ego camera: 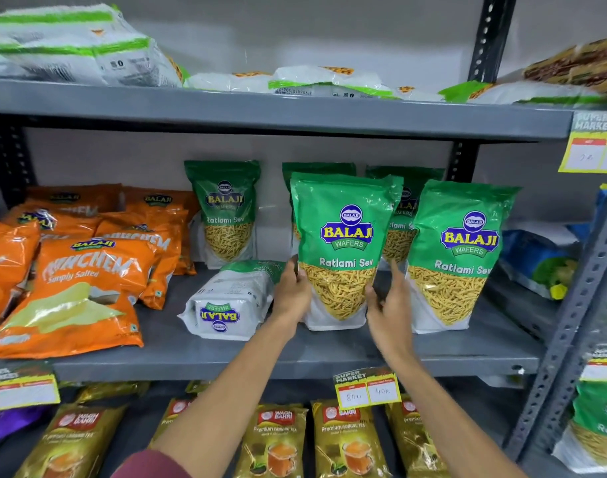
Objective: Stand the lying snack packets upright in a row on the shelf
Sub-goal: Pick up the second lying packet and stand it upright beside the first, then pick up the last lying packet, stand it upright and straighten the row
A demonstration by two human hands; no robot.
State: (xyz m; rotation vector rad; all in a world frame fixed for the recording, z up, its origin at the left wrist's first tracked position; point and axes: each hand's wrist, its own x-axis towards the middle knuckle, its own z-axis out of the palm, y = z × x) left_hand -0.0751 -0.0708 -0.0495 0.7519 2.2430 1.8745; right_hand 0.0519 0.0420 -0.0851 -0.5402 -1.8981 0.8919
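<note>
A green Balaji Ratlami Sev packet (343,243) stands upright on the grey middle shelf (295,353). My left hand (290,291) holds its left edge and my right hand (390,305) holds its right edge. To its right a second green packet (457,253) stands upright at the front. Three more green packets stand behind: one at the back left (224,212), two partly hidden (315,169) (403,215). One packet lies flat (231,300), white back up, just left of my left hand.
Orange Crunchem packets (81,284) lie piled at the shelf's left. A blue packet (540,260) lies at the far right beside the slotted upright (577,305). White-green bags fill the top shelf (260,108). Tea packets (346,439) and a yellow price tag (365,389) sit below.
</note>
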